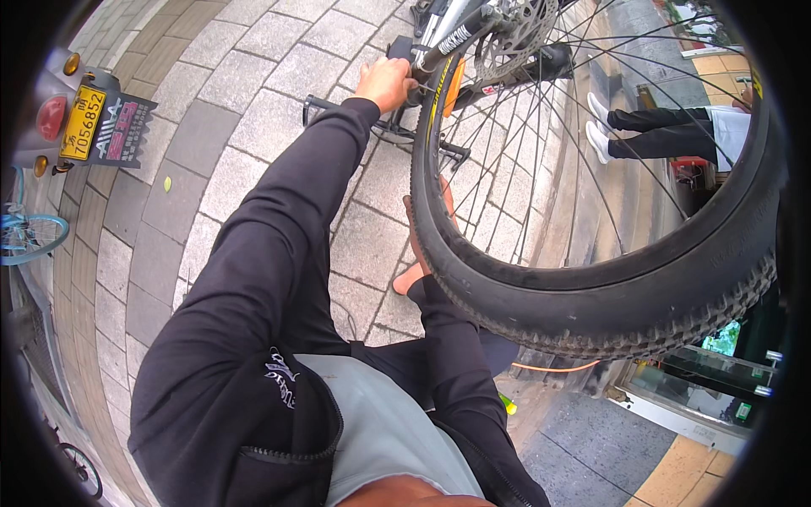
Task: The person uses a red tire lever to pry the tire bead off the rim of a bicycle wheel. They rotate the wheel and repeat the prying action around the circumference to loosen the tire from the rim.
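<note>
A bicycle wheel with a thick knobbly black tyre (591,308) fills the right half of the head view, close to me. My left hand (386,84) is closed on the bicycle fork (452,42), at its end beside the tyre. A silver disc brake rotor (490,63) sits at the hub. My right hand (409,279) is at the tyre's left side, its fingers seen on both sides of the rim, and the tyre hides much of it. Below my left hand are the black handlebar parts (456,156), down near the paving.
Grey paving stones (262,68) lie underneath. At the left stand a scooter's rear (55,118) with a yellow plate and a blue bicycle wheel (38,239). Beyond the spokes, a person in dark trousers (655,135) and white shoes is near steps. A glass cabinet (701,384) stands lower right.
</note>
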Tool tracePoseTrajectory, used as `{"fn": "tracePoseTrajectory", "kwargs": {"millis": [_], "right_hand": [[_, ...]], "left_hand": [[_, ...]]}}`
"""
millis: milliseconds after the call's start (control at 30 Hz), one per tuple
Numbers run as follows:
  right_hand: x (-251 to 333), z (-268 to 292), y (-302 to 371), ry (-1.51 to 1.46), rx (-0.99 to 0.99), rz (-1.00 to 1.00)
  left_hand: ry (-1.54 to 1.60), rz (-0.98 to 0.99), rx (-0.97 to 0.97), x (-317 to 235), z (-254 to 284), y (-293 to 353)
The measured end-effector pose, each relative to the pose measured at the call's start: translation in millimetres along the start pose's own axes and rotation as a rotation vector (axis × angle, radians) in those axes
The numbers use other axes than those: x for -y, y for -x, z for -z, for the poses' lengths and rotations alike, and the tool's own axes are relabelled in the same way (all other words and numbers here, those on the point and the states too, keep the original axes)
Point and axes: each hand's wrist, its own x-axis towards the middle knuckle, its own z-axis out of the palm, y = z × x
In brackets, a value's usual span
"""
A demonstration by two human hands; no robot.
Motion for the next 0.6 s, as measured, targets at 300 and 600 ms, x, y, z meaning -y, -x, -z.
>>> {"fn": "tracePoseTrajectory", "kwargs": {"millis": [300,600], "right_hand": [[45.7,-29.1,54.6,1.004,-0.145,-0.043],[56.5,-33.8,46.1,1.146,-0.115,0.039]], "left_hand": [[-0.015,-0.001,-0.003,-2.4,-0.7,1.1],[-0.004,-0.005,-0.008,2.5,-3.3,-2.2]]}}
